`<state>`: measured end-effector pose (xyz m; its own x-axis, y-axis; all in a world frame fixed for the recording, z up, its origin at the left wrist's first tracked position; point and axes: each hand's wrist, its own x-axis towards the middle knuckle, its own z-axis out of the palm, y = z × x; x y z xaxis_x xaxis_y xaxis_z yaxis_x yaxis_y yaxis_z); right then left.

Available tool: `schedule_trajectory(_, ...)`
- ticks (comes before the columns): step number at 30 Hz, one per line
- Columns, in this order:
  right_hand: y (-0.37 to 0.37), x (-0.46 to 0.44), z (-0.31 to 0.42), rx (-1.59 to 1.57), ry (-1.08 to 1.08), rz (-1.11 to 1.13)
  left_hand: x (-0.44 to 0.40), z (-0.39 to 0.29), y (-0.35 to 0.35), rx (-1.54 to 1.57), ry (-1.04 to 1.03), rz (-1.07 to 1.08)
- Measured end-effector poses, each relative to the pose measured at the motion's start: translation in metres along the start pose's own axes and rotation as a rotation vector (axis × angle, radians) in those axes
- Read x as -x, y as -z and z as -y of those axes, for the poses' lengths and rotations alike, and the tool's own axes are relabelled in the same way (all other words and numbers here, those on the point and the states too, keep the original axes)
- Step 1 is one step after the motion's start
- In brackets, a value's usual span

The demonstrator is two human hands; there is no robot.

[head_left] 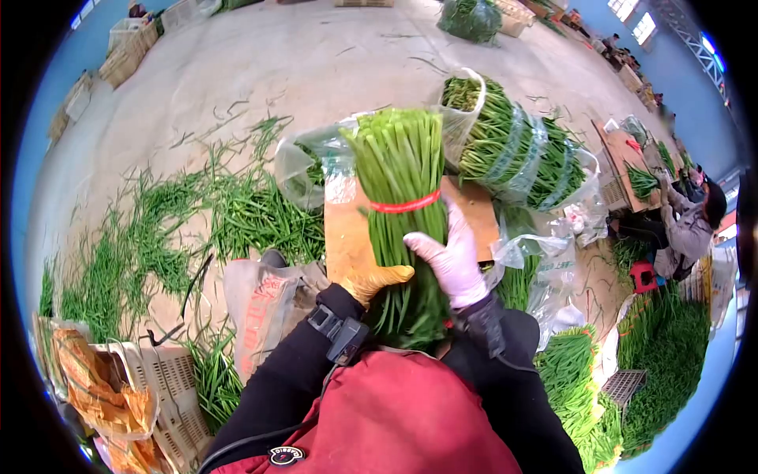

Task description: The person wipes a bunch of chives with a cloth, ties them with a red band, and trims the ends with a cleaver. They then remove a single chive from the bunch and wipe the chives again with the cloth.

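A thick bundle of green stalks stands upright in front of me, its cut ends at the top and a red band round its upper part. My left hand, in a yellow glove, holds the lower left side of the bundle, thumb across the front. On the right side, my right hand, in a pale pinkish glove, is wrapped round it just below the band. The fingers of both hands are partly hidden behind the stalks. Behind the bundle lies a wooden board. The leafy lower end hangs close to my lap.
Plastic-wrapped bundles lie beyond the board to the right. Loose stalks cover the floor at left. A crate stands at lower left, greens are heaped at lower right, and a co-worker sits at right beside another board.
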<state>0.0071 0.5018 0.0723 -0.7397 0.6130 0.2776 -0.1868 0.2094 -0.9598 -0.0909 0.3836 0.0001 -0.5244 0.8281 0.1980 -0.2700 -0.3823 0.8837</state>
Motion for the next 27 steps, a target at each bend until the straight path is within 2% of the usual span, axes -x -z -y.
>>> schedule_trajectory(2,0.01,0.021,0.012,0.192,0.084,0.075,0.015,-0.009,-0.005,0.128,0.229,0.002)
schedule_trajectory(4,0.04,0.034,0.03,0.468,0.179,0.075,0.028,-0.017,-0.014,0.201,0.261,0.024)
schedule_trajectory(5,0.05,0.037,0.042,0.38,0.146,-0.062,0.034,-0.022,-0.02,0.218,0.323,0.035)
schedule_trajectory(6,0.062,0.037,0.053,0.44,0.265,-0.176,0.039,-0.024,-0.026,0.235,0.389,0.044)
schedule_trajectory(8,0.069,0.037,0.094,0.344,0.256,-0.165,0.045,-0.023,-0.038,0.215,0.371,0.068)
schedule_trajectory(9,0.066,0.032,0.104,0.309,0.332,-0.142,0.046,-0.022,-0.045,0.204,0.361,0.084)
schedule_trajectory(12,0.075,0.03,0.124,0.664,0.257,-0.081,0.046,-0.016,-0.06,0.179,0.338,0.157)
schedule_trajectory(13,0.079,0.033,0.125,0.639,0.179,-0.084,0.046,-0.02,-0.067,0.15,0.33,0.178)
schedule_trajectory(17,0.105,0.037,0.109,0.319,0.166,-0.109,0.048,-0.011,-0.08,0.1,0.267,0.272)
schedule_trajectory(21,0.12,0.045,0.13,0.235,0.005,-0.103,0.047,-0.011,-0.095,0.113,0.326,0.307)
schedule_trajectory(24,0.135,0.041,0.126,0.16,0.028,-0.144,0.046,-0.007,-0.101,0.097,0.357,0.328)
schedule_trajectory(25,0.139,0.041,0.13,0.226,-0.013,-0.122,0.046,-0.006,-0.102,0.091,0.358,0.329)
schedule_trajectory(27,0.147,0.033,0.131,0.555,0.336,-0.165,0.045,-0.003,-0.103,0.082,0.373,0.337)
